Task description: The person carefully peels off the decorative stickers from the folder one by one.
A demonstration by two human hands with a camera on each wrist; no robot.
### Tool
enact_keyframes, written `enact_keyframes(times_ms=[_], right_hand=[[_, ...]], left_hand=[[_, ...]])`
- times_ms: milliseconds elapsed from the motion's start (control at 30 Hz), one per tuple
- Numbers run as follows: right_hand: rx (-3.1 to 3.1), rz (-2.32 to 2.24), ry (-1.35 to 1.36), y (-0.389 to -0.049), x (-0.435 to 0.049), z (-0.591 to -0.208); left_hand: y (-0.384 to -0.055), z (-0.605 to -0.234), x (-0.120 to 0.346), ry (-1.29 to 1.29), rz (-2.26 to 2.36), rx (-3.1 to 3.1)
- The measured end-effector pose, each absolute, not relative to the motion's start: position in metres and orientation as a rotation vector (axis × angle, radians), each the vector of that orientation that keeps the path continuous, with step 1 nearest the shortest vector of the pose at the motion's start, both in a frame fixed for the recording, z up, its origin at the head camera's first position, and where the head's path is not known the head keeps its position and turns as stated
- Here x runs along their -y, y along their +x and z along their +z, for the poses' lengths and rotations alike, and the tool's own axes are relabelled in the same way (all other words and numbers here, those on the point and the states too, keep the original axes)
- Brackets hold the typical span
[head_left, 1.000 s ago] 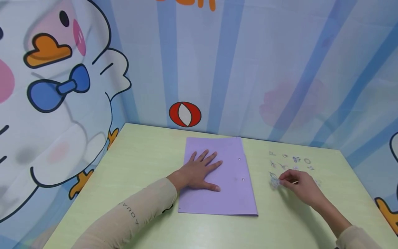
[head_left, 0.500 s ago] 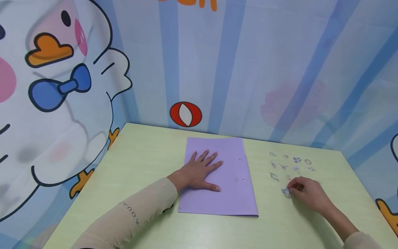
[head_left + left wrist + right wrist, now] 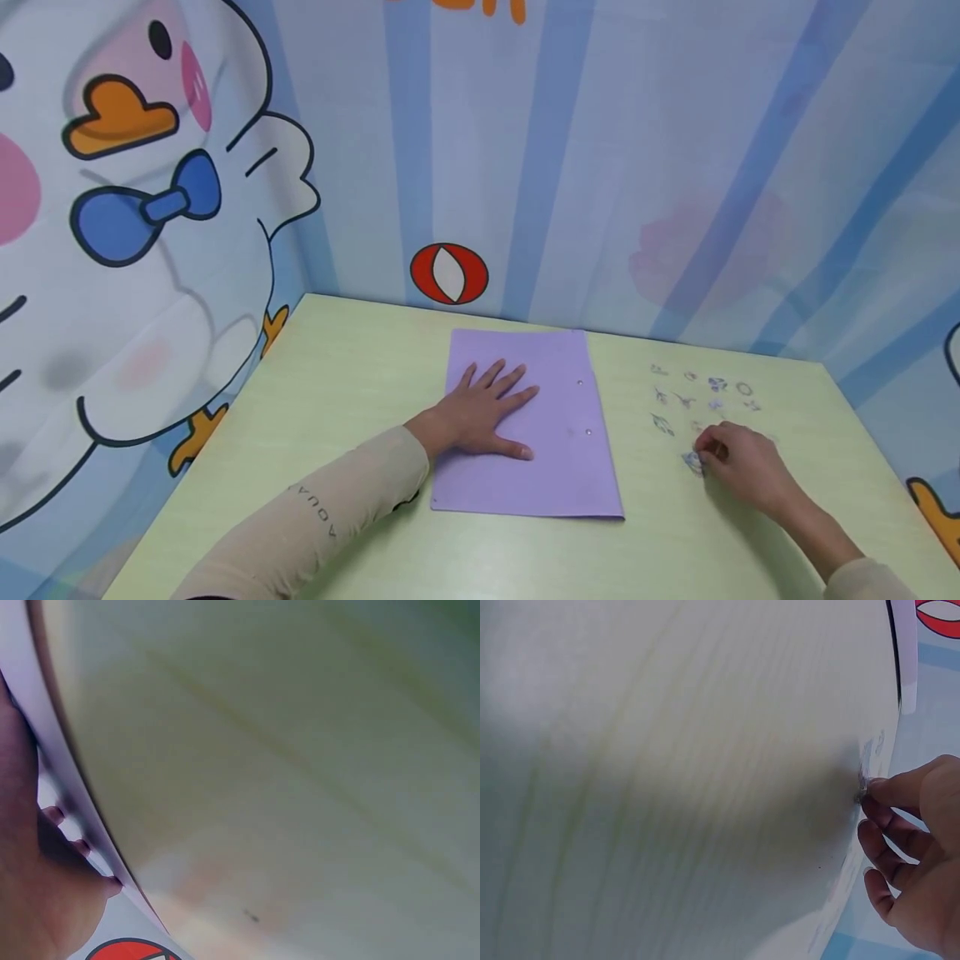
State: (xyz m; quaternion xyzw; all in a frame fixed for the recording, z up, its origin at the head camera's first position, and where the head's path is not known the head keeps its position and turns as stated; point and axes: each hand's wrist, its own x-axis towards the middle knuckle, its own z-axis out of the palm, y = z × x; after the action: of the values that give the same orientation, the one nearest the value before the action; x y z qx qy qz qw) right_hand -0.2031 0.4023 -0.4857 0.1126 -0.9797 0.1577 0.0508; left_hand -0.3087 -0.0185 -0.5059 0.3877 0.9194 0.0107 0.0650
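Observation:
My left hand (image 3: 483, 412) lies flat with spread fingers on a purple folder (image 3: 547, 475) in the middle of the table. In the left wrist view, that hand (image 3: 52, 892) shows against the folder's edge. To the right of the folder, my right hand (image 3: 742, 462) pinches a small see-through sticker (image 3: 692, 463) with a blue-grey pattern between thumb and index finger, low over the tabletop. The right wrist view shows the sticker (image 3: 864, 774) at the fingertips, with the other fingers curled loosely below. Part of the sticker is hidden by the fingertips.
Several small see-through stickers (image 3: 717, 384) with faint designs lie in rows just beyond my right hand. One with a leafy look (image 3: 662, 425) lies nearest the folder. A printed cloth backdrop (image 3: 480, 167) rises behind the pale table (image 3: 360, 367).
My right hand has moved a little right and toward me with the sticker, then has hardly moved in the last half second. The left hand has stayed flat on the folder.

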Motion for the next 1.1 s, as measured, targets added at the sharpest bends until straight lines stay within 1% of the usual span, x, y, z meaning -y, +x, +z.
enact_keyframes(times_ms=[233, 633, 767, 900, 1100], right_hand=[[2.944, 0.286, 0.408, -0.201, -0.403, -0.480], [2.915, 0.337, 0.389, -0.201, -0.401, -0.481], [2.993, 0.414, 0.471, -0.204, -0.403, -0.466], [3.014, 0.515, 0.551, -0.212, -0.398, -0.443], [3.034, 0.498, 0.480, -0.223, -0.380, -0.420]], left_hand=[[-0.309, -0.505, 0.015, 1.174, 0.028, -2.778], [-0.308, -0.501, 0.020, 1.172, 0.011, -2.761], [-0.305, -0.500, 0.021, 1.175, 0.046, -2.750], [-0.308, -0.496, 0.024, 1.165, 0.109, -2.738], [-0.326, -0.472, 0.032, 1.069, 0.238, -2.803]])
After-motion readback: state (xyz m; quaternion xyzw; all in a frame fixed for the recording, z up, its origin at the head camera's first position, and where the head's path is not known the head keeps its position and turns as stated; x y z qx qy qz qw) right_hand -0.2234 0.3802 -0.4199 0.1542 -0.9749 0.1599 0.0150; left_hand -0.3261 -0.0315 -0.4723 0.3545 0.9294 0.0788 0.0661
